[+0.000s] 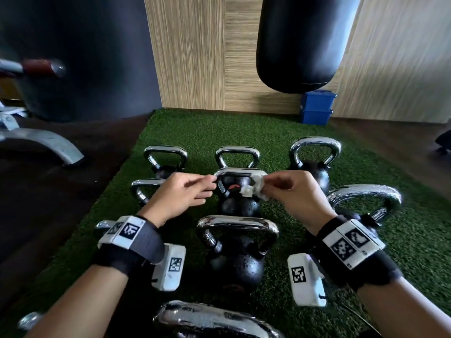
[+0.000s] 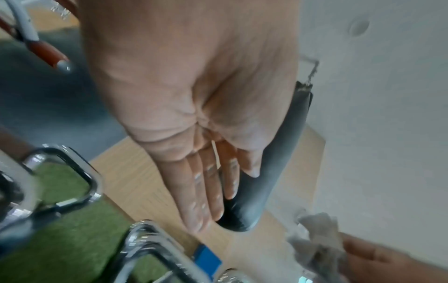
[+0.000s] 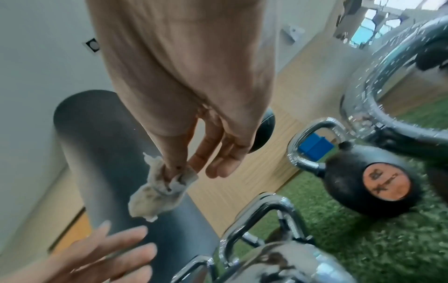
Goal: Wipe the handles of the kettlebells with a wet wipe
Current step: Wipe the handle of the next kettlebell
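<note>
- Here the right hand [image 1: 296,191] pinches the crumpled wet wipe [image 1: 253,189] just above the middle kettlebell's chrome handle [image 1: 240,173], amid the cluster on the green turf [image 1: 280,132].
- The left hand [image 1: 181,191] hovers near, its grip loose and holding nothing.
- Judging by this, the wipe is between handles; next it needs wrapping round that bar.

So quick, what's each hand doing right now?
Left hand: open, fingers straight, holding nothing.
Right hand: pinching the crumpled wet wipe.
</note>
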